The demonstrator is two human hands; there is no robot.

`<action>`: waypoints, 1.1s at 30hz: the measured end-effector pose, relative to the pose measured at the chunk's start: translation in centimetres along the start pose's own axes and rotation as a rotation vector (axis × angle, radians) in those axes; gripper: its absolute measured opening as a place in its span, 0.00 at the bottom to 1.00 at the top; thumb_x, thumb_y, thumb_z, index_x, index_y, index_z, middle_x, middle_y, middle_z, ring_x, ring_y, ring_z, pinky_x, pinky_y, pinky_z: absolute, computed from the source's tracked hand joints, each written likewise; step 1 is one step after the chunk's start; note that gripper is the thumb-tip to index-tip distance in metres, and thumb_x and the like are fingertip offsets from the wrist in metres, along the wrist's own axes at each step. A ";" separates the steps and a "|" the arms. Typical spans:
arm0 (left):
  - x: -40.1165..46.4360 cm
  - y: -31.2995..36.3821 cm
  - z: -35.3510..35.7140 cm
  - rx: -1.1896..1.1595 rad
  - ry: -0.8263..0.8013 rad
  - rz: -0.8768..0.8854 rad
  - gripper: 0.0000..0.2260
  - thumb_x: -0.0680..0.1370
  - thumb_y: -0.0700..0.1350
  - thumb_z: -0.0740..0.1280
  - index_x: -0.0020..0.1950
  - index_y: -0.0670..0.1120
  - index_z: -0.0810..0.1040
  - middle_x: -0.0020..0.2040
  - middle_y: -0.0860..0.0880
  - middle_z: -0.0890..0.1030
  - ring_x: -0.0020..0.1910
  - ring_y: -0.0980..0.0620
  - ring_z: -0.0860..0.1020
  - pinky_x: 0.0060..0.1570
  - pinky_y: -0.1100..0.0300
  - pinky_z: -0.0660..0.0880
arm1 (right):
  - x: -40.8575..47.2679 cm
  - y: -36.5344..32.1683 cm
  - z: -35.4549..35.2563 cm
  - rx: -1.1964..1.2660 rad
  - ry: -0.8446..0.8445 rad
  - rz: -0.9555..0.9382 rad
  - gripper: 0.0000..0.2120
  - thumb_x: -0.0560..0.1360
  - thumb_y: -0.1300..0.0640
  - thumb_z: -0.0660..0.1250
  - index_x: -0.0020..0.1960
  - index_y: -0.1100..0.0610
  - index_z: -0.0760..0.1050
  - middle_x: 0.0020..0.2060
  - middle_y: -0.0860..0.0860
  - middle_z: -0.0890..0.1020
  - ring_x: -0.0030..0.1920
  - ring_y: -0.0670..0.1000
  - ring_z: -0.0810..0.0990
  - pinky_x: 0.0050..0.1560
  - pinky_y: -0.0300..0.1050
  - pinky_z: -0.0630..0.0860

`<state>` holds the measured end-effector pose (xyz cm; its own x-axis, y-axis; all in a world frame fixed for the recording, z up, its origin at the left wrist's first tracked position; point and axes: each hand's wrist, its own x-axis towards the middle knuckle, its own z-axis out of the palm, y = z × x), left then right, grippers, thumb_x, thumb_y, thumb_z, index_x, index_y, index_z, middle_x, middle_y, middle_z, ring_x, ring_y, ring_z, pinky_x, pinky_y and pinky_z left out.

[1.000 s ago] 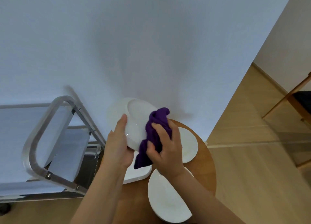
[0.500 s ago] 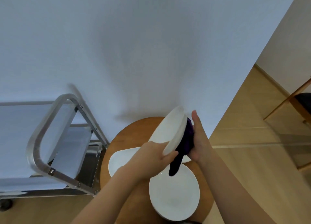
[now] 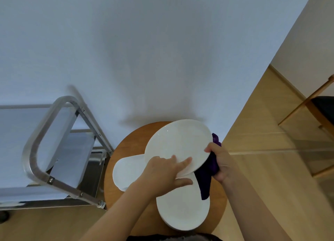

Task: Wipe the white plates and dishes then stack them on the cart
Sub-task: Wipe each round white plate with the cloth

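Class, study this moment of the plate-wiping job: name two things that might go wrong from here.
1. The left hand holds the raised plate by one edge only; it might slip onto the plates below.
2. The purple cloth in the right hand dangles and may drag across them.

A plain pale wall is filling most of the view, with soft shadow lying near its base. Light wood floor is running along the right. A round wooden tabletop is standing against the wall. A wooden chair is showing at the right edge.
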<state>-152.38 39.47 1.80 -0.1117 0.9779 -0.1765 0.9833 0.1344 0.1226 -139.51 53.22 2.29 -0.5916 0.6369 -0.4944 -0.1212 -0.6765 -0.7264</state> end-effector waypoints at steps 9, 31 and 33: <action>-0.3 -4.7 3.1 -1.313 0.195 -0.905 0.13 0.79 0.46 0.64 0.64 0.51 0.73 0.62 0.48 0.78 0.50 0.51 0.78 0.45 0.57 0.77 | 0.1 2.5 -4.7 -0.160 0.113 0.121 0.16 0.59 0.64 0.64 0.47 0.59 0.74 0.35 0.54 0.80 0.37 0.54 0.79 0.32 0.44 0.75; 0.8 0.1 17.1 -1.363 0.077 -1.309 0.10 0.78 0.39 0.64 0.58 0.45 0.80 0.50 0.48 0.81 0.51 0.45 0.79 0.51 0.45 0.79 | 4.7 8.6 -10.7 -0.634 0.333 0.097 0.29 0.69 0.67 0.69 0.62 0.45 0.65 0.49 0.47 0.77 0.45 0.54 0.79 0.39 0.46 0.76; 0.7 0.6 17.7 -1.335 0.085 -1.310 0.10 0.78 0.38 0.64 0.57 0.45 0.80 0.48 0.49 0.81 0.50 0.45 0.79 0.50 0.48 0.79 | 4.9 8.9 -11.0 -0.642 0.333 0.082 0.28 0.69 0.67 0.69 0.62 0.46 0.66 0.48 0.47 0.77 0.44 0.55 0.80 0.40 0.47 0.78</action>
<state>-149.35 37.39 -15.58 -0.6519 0.1620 -0.7408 -0.4630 0.6886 0.5581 -134.68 54.35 -11.85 -0.2923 0.7411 -0.6044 0.4658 -0.4416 -0.7669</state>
